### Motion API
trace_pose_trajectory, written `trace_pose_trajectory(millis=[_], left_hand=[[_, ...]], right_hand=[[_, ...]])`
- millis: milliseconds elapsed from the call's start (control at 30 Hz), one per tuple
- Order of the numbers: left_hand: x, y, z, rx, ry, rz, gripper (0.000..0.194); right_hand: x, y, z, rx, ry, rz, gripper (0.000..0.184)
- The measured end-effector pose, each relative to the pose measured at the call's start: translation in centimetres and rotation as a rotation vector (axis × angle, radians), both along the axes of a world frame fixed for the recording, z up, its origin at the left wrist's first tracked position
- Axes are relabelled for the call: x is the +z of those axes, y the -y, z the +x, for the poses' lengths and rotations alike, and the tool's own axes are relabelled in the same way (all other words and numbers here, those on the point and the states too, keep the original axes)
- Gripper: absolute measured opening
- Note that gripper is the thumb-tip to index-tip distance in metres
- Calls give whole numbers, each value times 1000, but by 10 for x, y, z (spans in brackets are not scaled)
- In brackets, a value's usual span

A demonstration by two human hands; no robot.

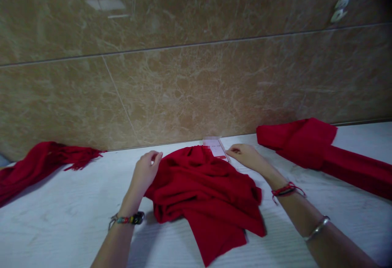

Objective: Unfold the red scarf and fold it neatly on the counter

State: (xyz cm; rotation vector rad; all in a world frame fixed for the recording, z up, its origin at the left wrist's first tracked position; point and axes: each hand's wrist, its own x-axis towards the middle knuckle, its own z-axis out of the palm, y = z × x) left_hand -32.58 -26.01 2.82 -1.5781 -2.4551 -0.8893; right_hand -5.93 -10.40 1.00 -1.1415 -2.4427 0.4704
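Note:
A crumpled red cloth [202, 186] lies bunched on the white surface in the middle, with a flat piece of it spread toward me. At its upper left edge is my left hand [147, 168], fingers curled and thumb brought close to them; no fabric shows lifted between them. A flat rectangular thing with a lit or printed white face [217, 148], perhaps a phone or a card, lies at the cloth's far edge, partly covered by it. Just right of that rectangle, my right hand [246, 157] has its fingertips pressed together, with nothing visible in them.
A red fringed scarf [39, 164] lies at the left. To the right, a folded red cloth [306, 145] stretches toward the frame's edge. Behind the white tabletop [76, 211] rises a brown marble-patterned wall [183, 88], with a small pale fitting [339, 10] at the upper right.

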Motion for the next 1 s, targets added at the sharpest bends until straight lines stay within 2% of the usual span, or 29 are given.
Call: trace_pose_trajectory(millis=[67, 100, 167, 233, 333, 433, 533, 600, 667, 767, 833, 900, 1000], left_hand=[[-2, -14, 15, -72, -68, 131, 31], [-5, -23, 24, -126, -110, 137, 30], [-12, -40, 43, -218, -165, 56, 31], [-20, -54, 57, -260, -146, -93, 33], [-26, -61, 62, -268, -103, -201, 28], [-20, -50, 49, -185, -152, -82, 23], [-5, -32, 27, 41, -188, 108, 22], [1, -22, 15, 147, -172, 186, 22], [2, -17, 9, 68, -154, 124, 22], [-4, -16, 11, -265, -126, -155, 23], [-6, -15, 15, -388, -81, -258, 21], [-4, -14, 19, -382, -26, -245, 15], [-1, -14, 25, -261, 17, -125, 30]], right_hand=[[-5, 7, -17, -49, -92, 66, 24], [-9, 10, -25, -22, -96, 78, 25], [-16, 17, -37, 43, -50, 69, 22], [-20, 21, -42, 77, -9, 63, 19], [-19, 18, -36, 42, -73, 99, 21], [-7, 8, -19, -50, -200, 120, 21], [6, -5, 3, -265, -308, 148, 22], [11, -11, 16, -362, -295, 149, 22], [11, -15, 24, -284, -153, 102, 22], [4, -14, 25, 24, 115, -24, 22], [-3, -11, 18, 141, 131, -46, 21], [-8, -6, 8, 117, 4, 8, 23], [-13, 3, -9, -5, -181, 105, 34]])
